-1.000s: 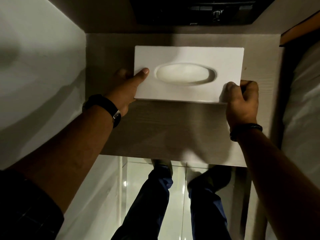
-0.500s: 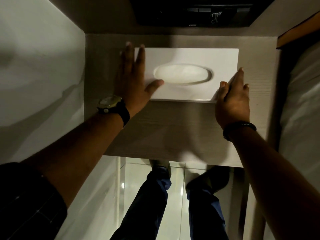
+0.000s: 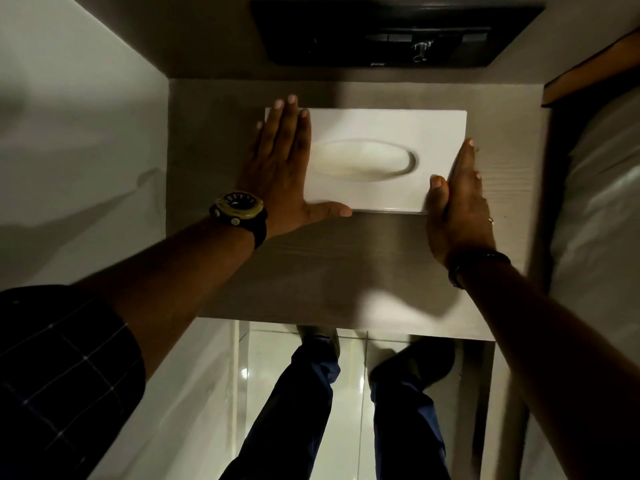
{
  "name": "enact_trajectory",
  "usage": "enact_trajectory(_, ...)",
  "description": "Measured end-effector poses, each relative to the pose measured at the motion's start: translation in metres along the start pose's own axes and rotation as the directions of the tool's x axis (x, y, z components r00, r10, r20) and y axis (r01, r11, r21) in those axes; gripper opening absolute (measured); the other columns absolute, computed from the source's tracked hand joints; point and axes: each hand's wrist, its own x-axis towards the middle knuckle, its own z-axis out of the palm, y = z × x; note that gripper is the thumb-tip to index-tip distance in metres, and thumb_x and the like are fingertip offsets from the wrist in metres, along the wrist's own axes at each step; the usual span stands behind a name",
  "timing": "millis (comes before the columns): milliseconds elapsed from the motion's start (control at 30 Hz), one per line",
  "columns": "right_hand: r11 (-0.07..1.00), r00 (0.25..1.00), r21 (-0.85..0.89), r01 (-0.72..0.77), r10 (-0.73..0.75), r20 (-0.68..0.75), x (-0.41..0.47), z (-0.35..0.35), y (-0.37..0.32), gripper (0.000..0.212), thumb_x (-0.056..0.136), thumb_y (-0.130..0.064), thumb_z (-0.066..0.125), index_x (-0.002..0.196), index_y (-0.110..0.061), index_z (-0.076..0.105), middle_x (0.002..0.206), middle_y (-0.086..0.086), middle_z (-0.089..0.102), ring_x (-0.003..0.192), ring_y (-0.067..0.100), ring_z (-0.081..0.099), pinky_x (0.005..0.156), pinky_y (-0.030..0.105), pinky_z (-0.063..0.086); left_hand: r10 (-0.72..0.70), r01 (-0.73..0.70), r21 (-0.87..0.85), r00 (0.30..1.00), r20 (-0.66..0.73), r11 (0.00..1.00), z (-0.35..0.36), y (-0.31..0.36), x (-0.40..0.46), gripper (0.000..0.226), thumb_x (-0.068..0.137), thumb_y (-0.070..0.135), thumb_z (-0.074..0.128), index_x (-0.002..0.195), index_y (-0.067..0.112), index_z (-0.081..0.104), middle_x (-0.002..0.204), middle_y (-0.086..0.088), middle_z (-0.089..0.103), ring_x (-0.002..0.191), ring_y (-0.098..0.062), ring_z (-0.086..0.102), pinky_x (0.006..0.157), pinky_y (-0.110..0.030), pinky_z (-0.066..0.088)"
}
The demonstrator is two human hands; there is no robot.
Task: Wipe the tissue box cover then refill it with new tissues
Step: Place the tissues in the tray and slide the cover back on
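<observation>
**Tissue box cover squared up between two flat hands**

The left hand (image 3: 282,168) is laid flat over the left end of the tissue box cover (image 3: 381,161), its fingers straight and close together, reaching to the far edge, while the thumb is stretched along the near edge. The right hand (image 3: 459,206) is set on edge against the cover's right end, fingers straight and nothing gripped, with the thumb resting on the near right corner. Neither hand is curled round the cover; it is only pressed and bracketed. This hold is judged to serve for nudging the cover straight and seating it rather than for lifting.

The cover is found lying on the wooden shelf top (image 3: 346,265), towards its back, with the oval opening (image 3: 363,161) facing up. Pale material is seen filling the opening; whether this is tissue cannot be told. No cloth is seen in either hand.

A watch (image 3: 239,207) is worn on the left wrist and a dark band (image 3: 485,261) on the right. A dark panel (image 3: 394,36) is mounted on the wall behind the shelf, and white bedding (image 3: 595,202) is seen to the right.
</observation>
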Motion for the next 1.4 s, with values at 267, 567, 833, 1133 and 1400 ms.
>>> enact_trajectory(267,0.994,0.997,-0.108,-0.029,0.020,-0.077,-0.002,-0.004,-0.014,0.063,0.100,-0.033,0.039,0.154,-0.014,0.014,0.162,0.020,0.003,0.148,0.040,0.005,0.117,0.059,0.017,-0.021,0.022,0.026,0.999,-0.025,0.999,0.001,0.003,0.001,0.139,0.057,0.100,0.027,0.150,-0.001,0.002,0.159,-0.024,0.001,0.147,-0.040,-0.001,0.119,-0.052,0.000)
enact_trajectory(567,0.813,0.944,-0.482,0.328,-0.301,0.134,0.036,0.012,-0.088,0.033,0.096,-0.039,0.050,0.112,-0.016,0.068,0.163,0.015,0.003,0.146,0.045,-0.011,0.116,0.064,-0.004,-0.046,0.045,-0.026,0.999,-0.016,0.999,-0.002,0.004,0.003,0.141,0.054,0.097,0.034,0.150,-0.001,0.004,0.160,-0.023,0.002,0.147,-0.040,-0.002,0.118,-0.051,-0.002)
enact_trajectory(833,0.676,0.930,-0.639,0.366,-0.278,0.240,0.059,0.022,-0.093,0.046,0.098,-0.045,0.044,0.131,-0.016,0.057,0.163,0.011,-0.006,0.145,0.043,-0.018,0.112,0.069,-0.006,-0.039,0.038,-0.018,0.998,-0.048,0.999,0.001,0.002,0.001,0.139,0.057,0.097,0.035,0.150,-0.002,0.008,0.159,-0.024,0.005,0.147,-0.041,0.002,0.119,-0.053,0.006)
enact_trajectory(1133,0.681,0.847,-0.504,0.531,-0.422,0.323,0.064,0.017,-0.093,0.052,0.097,-0.032,0.049,0.140,-0.003,0.043,0.164,0.008,0.004,0.147,0.041,-0.013,0.111,0.066,-0.011,-0.050,0.049,-0.023,0.998,-0.044,0.999,0.001,0.002,0.002,0.139,0.056,0.095,0.042,0.151,0.000,0.006,0.160,-0.022,0.005,0.147,-0.040,0.002,0.119,-0.054,0.008)
enact_trajectory(1400,0.759,0.811,-0.293,0.582,-0.513,0.282,0.062,0.007,-0.083,0.062,0.089,-0.042,0.062,0.135,-0.002,0.051,0.162,0.010,0.009,0.149,0.034,-0.004,0.119,0.053,-0.005,-0.039,0.035,-0.047,0.995,-0.088,0.998,0.003,0.003,0.002,0.136,0.057,0.094,0.044,0.150,-0.001,0.013,0.158,-0.024,0.011,0.147,-0.042,0.007,0.117,-0.054,0.013)
